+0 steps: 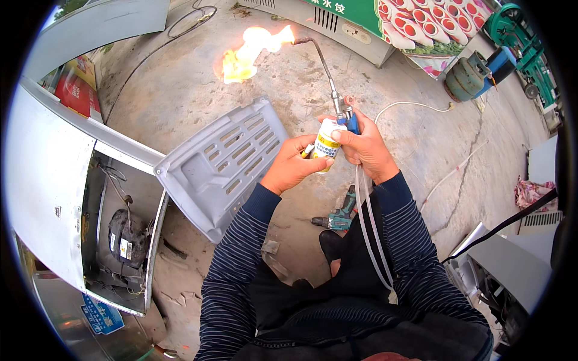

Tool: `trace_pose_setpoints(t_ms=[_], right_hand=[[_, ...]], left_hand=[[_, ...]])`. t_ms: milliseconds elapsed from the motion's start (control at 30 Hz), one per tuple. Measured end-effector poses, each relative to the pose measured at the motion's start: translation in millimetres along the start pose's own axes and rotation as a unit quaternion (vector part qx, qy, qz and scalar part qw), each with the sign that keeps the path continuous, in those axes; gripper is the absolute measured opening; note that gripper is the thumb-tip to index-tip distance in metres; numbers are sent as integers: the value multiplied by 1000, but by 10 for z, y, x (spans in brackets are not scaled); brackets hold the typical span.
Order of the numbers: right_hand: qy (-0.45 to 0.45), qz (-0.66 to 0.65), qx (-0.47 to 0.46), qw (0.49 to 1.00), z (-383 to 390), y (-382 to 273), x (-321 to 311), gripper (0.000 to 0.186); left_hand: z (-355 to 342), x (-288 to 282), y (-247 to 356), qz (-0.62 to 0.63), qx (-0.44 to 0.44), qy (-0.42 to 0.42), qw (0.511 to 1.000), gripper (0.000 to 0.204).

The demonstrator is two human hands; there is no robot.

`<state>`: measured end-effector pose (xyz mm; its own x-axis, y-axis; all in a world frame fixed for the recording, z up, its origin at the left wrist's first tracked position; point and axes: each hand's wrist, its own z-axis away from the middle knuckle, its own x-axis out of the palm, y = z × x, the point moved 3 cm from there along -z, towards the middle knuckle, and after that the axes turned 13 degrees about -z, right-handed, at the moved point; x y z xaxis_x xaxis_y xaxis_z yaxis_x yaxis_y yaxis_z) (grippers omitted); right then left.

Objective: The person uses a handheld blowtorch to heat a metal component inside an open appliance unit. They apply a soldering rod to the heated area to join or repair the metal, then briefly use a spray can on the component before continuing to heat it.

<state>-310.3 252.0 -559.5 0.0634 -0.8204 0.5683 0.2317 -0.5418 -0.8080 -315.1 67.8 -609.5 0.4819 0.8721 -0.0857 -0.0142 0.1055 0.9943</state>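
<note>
My left hand (291, 165) is closed around the lower part of a small white bottle (329, 143) with a yellow-and-white label. A small pale thing also shows by its fingers, too small to name. My right hand (372, 149) grips a gas torch (327, 67) by its blue handle, its thumb lying against the bottle's upper side. The torch's bent metal tube reaches up and away. From its tip a large orange flame (257, 49) blows to the left. Two clear hoses (372, 225) hang from the torch handle past my right forearm.
An opened metal cabinet with a black compressor (127, 237) stands at left. A grey slotted panel (241, 150) leans beside it. On the concrete floor lies a green cordless drill (338, 215). A gas cylinder (467, 77) and a green-fronted freezer (355, 21) stand at the back.
</note>
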Motion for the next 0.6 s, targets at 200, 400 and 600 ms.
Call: trace_pose_setpoints(t_ms=[200, 400, 600], right_hand=[[51, 25, -17, 998, -225, 226, 13, 76], [54, 26, -35, 998, -282, 330, 163, 80], [58, 24, -60, 996, -291, 369, 202, 77]], left_hand=[[127, -32, 38, -94, 31, 120, 988, 40], [164, -109, -84, -117, 47, 167, 978, 41], [194, -108, -82, -88, 41, 178, 979, 40]])
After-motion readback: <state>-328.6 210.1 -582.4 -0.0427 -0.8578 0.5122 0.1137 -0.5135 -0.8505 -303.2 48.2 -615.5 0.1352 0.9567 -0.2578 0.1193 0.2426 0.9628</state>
